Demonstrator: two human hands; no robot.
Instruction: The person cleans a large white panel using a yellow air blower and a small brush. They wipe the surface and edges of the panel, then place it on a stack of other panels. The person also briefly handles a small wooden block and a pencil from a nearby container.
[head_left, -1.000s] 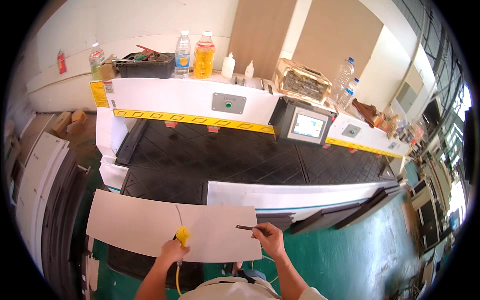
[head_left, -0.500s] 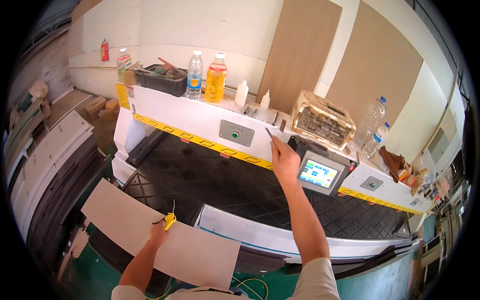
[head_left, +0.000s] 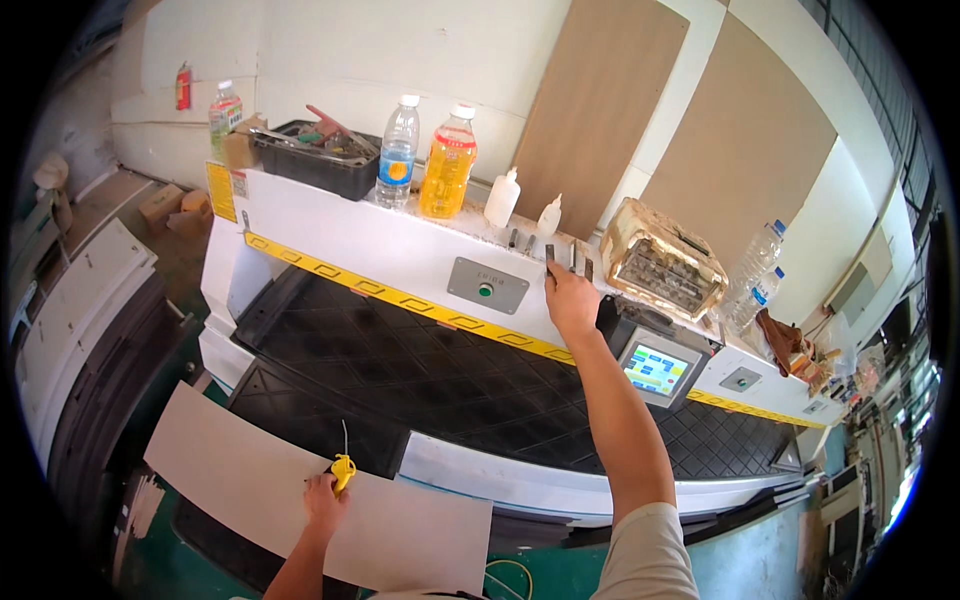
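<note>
My left hand (head_left: 325,500) is closed round a yellow air blow gun (head_left: 343,470) with a thin nozzle pointing up and away. It rests over a pale flat board (head_left: 420,525) in front of the machine. My right arm reaches far forward across the black machine bed. At the machine's top ledge, my right hand (head_left: 572,305) is closed on a small dark flat strip (head_left: 550,260), which stands up out of the fingers. Other short metal pieces (head_left: 587,268) lie on the ledge just beside it. What kind of tool the strip is, I cannot tell.
On the ledge stand two white squeeze bottles (head_left: 502,198), an orange drink bottle (head_left: 448,165), a water bottle (head_left: 398,155) and a black tool bin (head_left: 315,160). A dusty box (head_left: 665,262) sits right of my hand, above a touchscreen (head_left: 655,370). Stacked boards (head_left: 80,290) are at left.
My right hand has moved forward with the dark strip, from in front of the machine's white face to the ledge. The left hand still holds the blow gun. The whole view has shifted slightly.
</note>
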